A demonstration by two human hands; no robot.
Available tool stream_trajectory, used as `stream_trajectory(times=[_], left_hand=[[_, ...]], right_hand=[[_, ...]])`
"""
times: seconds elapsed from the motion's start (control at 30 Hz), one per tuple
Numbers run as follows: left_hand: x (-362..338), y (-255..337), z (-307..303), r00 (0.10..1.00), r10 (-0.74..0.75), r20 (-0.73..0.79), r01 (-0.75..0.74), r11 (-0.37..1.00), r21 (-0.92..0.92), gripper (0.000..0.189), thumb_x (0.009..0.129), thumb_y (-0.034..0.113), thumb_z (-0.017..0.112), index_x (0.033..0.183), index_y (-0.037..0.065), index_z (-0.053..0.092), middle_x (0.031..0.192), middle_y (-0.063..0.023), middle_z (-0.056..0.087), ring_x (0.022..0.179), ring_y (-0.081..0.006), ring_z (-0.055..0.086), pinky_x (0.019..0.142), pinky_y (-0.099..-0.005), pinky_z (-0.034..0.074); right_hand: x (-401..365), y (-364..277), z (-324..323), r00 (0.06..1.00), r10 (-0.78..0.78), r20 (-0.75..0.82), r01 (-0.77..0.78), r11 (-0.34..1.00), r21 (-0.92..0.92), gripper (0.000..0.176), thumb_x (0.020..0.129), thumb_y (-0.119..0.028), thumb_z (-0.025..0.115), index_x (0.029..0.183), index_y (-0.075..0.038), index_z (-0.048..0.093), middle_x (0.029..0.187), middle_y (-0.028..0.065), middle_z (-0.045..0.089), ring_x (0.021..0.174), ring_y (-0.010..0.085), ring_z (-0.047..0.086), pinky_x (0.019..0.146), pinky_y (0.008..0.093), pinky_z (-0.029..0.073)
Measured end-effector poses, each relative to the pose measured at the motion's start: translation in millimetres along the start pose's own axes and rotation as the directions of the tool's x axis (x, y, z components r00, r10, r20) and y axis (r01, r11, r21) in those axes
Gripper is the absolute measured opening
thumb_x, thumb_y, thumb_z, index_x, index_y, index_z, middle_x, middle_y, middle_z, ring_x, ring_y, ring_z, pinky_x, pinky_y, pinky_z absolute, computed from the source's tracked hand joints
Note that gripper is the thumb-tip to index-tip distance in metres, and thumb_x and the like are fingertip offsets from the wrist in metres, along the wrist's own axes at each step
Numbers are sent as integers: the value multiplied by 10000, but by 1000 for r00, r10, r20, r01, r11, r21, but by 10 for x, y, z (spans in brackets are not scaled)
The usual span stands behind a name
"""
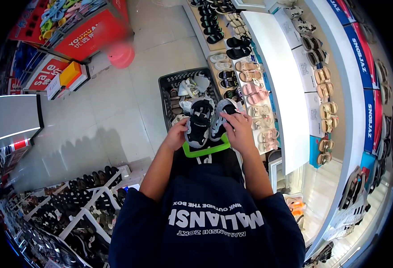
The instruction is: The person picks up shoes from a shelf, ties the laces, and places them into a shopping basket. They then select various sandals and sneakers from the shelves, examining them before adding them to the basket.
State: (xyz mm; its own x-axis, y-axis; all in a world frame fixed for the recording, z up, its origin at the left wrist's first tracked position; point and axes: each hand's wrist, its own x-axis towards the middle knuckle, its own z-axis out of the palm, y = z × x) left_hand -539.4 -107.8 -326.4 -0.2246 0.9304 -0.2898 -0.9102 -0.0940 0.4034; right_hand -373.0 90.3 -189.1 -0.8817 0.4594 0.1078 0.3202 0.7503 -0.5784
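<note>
A black and grey shoe [199, 124] is in my left hand [177, 135], whose fingers grip its outer side. My right hand [238, 129] holds a second, matching shoe [220, 123], with its fingers over the top and side. Both shoes sit side by side, toes toward me, above the near end of a dark grey plastic basket [162, 96]. The basket's bright green handle [207, 152] lies just below the shoes, near my body. Inside the basket are brown sandals [175, 102] and pale shoes [192, 88] with whitish wrapping, partly covered by the shoes I hold.
Rows of sandals [254, 93] line the low shelf to the right, beside a white panel [272, 89]. More shoe racks [84, 214] stand at lower left. A pink round object [121, 56] and a red display bin [82, 39] are at upper left. Tiled floor [111, 98] lies left.
</note>
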Motion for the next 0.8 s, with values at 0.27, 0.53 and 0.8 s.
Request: stream_trajectory(times=[0.27, 0.53, 0.8], left_hand=[[-160, -107, 382, 997, 14, 81, -23, 994, 109, 617, 820, 201, 533, 1393, -28, 529, 1359, -148, 630, 1274, -279, 598, 1124, -408, 435], [-299, -260, 556, 1000, 0, 8, -2, 982, 187, 588, 846, 152, 464, 1416, 7, 468, 1366, -149, 595, 1272, -286, 587, 1112, -429, 452], [-338, -320, 535, 997, -58, 57, 43, 971, 233, 540, 870, 140, 469, 1394, 11, 467, 1346, -157, 602, 1231, -282, 616, 1097, -432, 466]], right_hand=[[-383, -390, 139, 880, 125, -459, -38, 980, 194, 223, 935, -105, 671, 1148, -88, 735, 841, 59, 708, 753, 223, 632, 822, 364, 415], [-636, -525, 57, 916, -110, -385, 57, 988, -145, 619, 743, -446, 853, 1273, -156, 717, 767, 4, 641, 732, 183, 601, 764, 365, 377], [-835, -487, 117, 956, 66, -287, -78, 997, -30, 582, 845, -470, 776, 1347, -198, 664, 868, 9, 718, 787, 183, 650, 836, 371, 399]])
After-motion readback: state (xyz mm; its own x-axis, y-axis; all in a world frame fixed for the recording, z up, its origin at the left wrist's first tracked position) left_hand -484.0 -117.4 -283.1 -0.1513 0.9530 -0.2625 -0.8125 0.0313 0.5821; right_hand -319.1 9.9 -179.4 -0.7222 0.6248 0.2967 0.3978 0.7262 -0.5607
